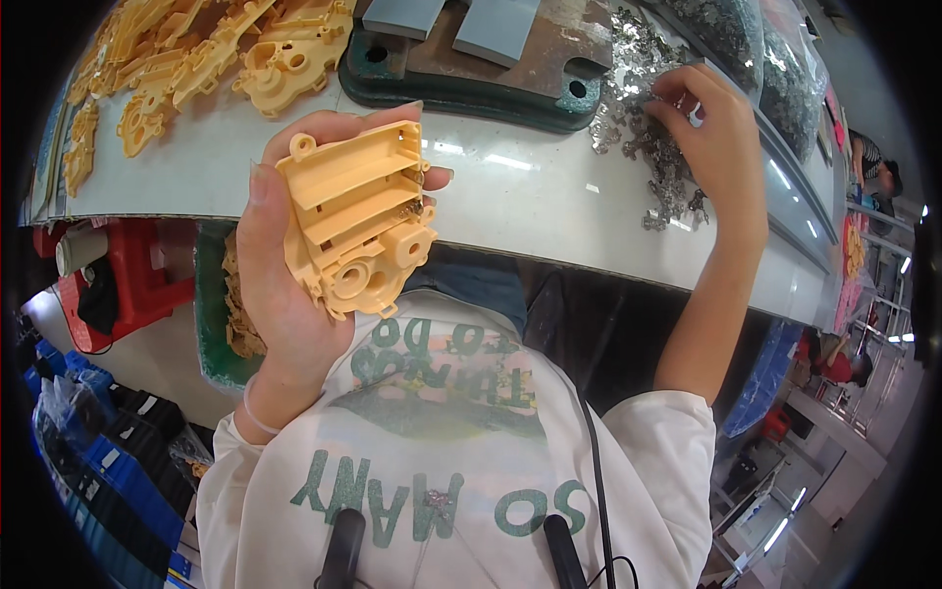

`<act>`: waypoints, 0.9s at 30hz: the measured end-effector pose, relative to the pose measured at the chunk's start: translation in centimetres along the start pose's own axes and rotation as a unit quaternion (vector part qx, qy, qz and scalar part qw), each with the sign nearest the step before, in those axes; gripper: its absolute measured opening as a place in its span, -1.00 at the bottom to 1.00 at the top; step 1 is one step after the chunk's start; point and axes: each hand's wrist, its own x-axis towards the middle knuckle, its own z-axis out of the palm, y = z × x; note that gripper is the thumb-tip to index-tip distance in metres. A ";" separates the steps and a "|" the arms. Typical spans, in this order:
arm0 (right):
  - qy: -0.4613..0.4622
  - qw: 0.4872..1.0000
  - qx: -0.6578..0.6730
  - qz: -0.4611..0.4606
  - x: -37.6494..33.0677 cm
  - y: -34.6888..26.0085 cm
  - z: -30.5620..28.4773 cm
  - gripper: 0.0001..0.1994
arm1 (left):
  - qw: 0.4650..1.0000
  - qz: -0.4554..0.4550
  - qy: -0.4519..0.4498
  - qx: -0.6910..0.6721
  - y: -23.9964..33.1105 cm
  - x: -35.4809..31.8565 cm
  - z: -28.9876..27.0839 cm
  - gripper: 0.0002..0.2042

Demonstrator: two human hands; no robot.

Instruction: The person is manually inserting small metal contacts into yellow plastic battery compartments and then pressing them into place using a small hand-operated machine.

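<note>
My left hand (285, 265) is closed round a yellow plastic housing (358, 221), held up in front of my chest. Its open side faces me and shows long slots, round bosses and a screw ear. Small metal pieces sit along the housing's right edge. At the right of the table, my right hand (721, 128) dips into a heap of small shiny metal pieces (662, 172). Its fingers are curled, thumb and fingertips drawn together at the heap. Whatever they pinch is too small to make out.
A dark green metal base (471, 110) with grey blocks stands at the table's far middle. More yellow housings (289, 59) are piled at far left. Bags of metal pieces (790, 88) lie at far right. A green bin (218, 334) with yellow parts is below the table's edge.
</note>
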 end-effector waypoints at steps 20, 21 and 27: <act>0.028 0.998 0.056 -0.025 0.9 0.4 -0.4 -0.87 | 1.000 0.004 -0.014 0.021 0.4 0.3 -0.2 -0.52; 0.037 0.997 0.072 0.006 0.8 0.4 -0.6 -0.87 | 1.000 0.005 -0.015 0.021 0.4 0.3 -0.2 -0.52; -0.052 0.994 0.095 -0.018 0.7 0.8 -1.2 -0.88 | 0.999 0.009 0.012 -0.032 0.1 0.2 0.1 -0.45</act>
